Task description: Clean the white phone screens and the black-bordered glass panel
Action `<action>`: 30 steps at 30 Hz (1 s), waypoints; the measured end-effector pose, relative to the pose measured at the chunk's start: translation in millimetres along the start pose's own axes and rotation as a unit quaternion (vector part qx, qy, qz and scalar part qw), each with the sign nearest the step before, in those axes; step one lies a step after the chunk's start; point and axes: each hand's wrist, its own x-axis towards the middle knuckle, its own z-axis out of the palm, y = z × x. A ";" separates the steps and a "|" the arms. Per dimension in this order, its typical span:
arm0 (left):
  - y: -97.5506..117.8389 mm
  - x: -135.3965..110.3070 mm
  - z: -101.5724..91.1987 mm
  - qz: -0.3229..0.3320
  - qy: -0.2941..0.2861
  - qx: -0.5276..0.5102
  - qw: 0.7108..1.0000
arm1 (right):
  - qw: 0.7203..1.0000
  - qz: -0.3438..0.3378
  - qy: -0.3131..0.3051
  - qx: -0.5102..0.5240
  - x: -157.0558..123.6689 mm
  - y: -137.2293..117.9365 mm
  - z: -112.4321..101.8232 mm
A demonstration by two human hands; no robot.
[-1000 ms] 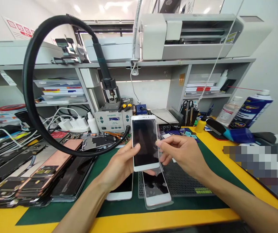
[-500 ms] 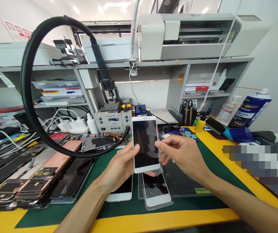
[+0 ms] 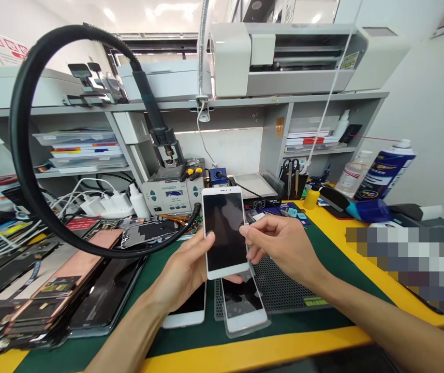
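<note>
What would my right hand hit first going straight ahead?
The white phone held in the left hand; the right hand seems to touch its edge, though depth is hard to judge.

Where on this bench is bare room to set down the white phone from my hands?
Bare green mat runs along the front, between the black mesh pad and the yellow bench edge. It is crowded at left, by the stacked phone parts.
</note>
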 end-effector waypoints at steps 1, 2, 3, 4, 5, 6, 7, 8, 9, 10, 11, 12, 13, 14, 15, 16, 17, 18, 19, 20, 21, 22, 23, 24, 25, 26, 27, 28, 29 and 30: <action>-0.3 -0.1 -0.3 0.001 0.000 0.001 1.000 | 1.000 0.000 0.000 -0.001 0.4 -0.1 0.1; -0.5 -0.2 -0.6 0.001 0.000 0.001 1.000 | 1.000 0.000 0.001 -0.002 0.8 -0.2 0.1; -0.7 -0.2 -0.9 0.001 0.001 0.002 1.000 | 1.000 -0.001 0.001 -0.003 1.2 -0.4 0.1; -0.8 -0.1 -1.2 0.002 0.002 0.004 1.000 | 1.000 -0.002 0.001 -0.003 1.5 -0.7 0.0; -0.9 0.1 -1.3 0.003 0.002 0.005 1.000 | 1.000 -0.002 0.002 -0.002 1.7 -1.0 -0.1; -0.8 0.3 -1.2 0.004 0.001 0.006 1.000 | 1.000 -0.002 0.003 -0.001 1.8 -1.2 -0.3; -0.6 0.6 -1.0 0.005 0.000 0.007 1.000 | 1.000 0.000 0.003 0.002 1.7 -1.4 -0.5; -0.3 0.9 -0.7 0.005 -0.001 0.008 1.000 | 1.000 0.001 0.004 0.004 1.6 -1.4 -0.7; 0.1 1.2 -0.3 0.004 -0.002 0.009 1.000 | 1.000 0.001 0.003 0.006 1.3 -1.4 -1.0; 0.4 1.5 -0.1 0.003 -0.001 0.010 1.000 | 1.000 -0.001 0.003 0.006 1.1 -1.1 -1.2; 0.8 1.8 0.1 0.002 0.000 0.010 1.000 | 1.000 -0.006 0.003 0.005 0.8 -0.8 -1.3; 1.1 2.1 0.1 0.002 -0.002 0.010 1.000 | 1.000 -0.011 0.003 0.002 0.6 -0.4 -1.3; 1.5 2.4 0.0 0.004 -0.005 0.006 1.000 | 1.000 -0.016 0.005 -0.001 0.4 0.0 -1.3; 1.7 2.6 -0.1 0.005 -0.008 0.001 1.000 | 1.000 -0.021 0.006 -0.005 0.2 0.3 -1.1; 1.9 2.8 -0.2 0.005 -0.011 -0.005 1.000 | 1.000 -0.026 0.008 -0.008 0.0 0.6 -1.0; 2.1 2.9 -0.2 0.005 -0.012 -0.010 1.000 | 0.999 -0.032 0.010 -0.012 -0.2 0.8 -0.9; 2.2 2.9 -0.1 0.003 -0.012 -0.015 1.000 | 0.999 -0.038 0.011 -0.015 -0.4 0.9 -0.9; 2.3 2.9 0.1 0.001 -0.012 -0.021 1.000 | 0.999 -0.044 0.012 -0.019 -0.7 1.0 -1.0; 2.3 2.8 0.2 -0.001 -0.013 -0.026 1.000 | 0.998 -0.052 0.014 -0.023 -0.9 1.1 -1.2; 2.3 2.6 0.3 -0.002 -0.013 -0.031 0.999 | 0.998 -0.058 0.015 -0.028 -1.1 1.3 -1.4; 2.2 2.5 0.3 -0.002 -0.014 -0.035 0.999 | 0.997 -0.065 0.016 -0.034 -1.3 1.5 -1.7; 2.1 2.3 0.1 -0.002 -0.015 -0.040 0.999 | 0.996 -0.073 0.017 -0.040 -1.3 1.8 -2.0; 2.0 2.2 -0.2 -0.001 -0.016 -0.042 0.999 | 0.996 -0.079 0.018 -0.044 -1.3 2.3 -2.3; 2.0 2.1 -0.6 0.000 -0.016 -0.043 0.999 | 0.995 -0.083 0.018 -0.048 -1.2 2.8 -2.5; 1.9 2.0 -0.9 0.000 -0.018 -0.043 0.999 | 0.995 -0.086 0.018 -0.051 -1.1 3.4 -2.6; 1.9 2.0 -1.2 0.000 -0.018 -0.043 0.999 | 0.995 -0.087 0.018 -0.052 -1.0 4.0 -2.7; 2.0 2.1 -1.2 -0.001 -0.017 -0.043 0.999 | 0.995 -0.087 0.019 -0.053 -0.9 4.4 -2.6; 2.2 2.2 -1.1 0.000 -0.016 -0.043 0.999 | 0.995 -0.087 0.020 -0.054 -0.8 4.7 -2.5; 2.4 2.2 -0.7 -0.001 -0.013 -0.044 0.999 | 0.994 -0.087 0.021 -0.056 -0.8 4.7 -2.3; 2.6 2.3 -0.2 -0.001 -0.010 -0.045 0.999 | 0.994 -0.087 0.022 -0.058 -0.9 4.6 -2.0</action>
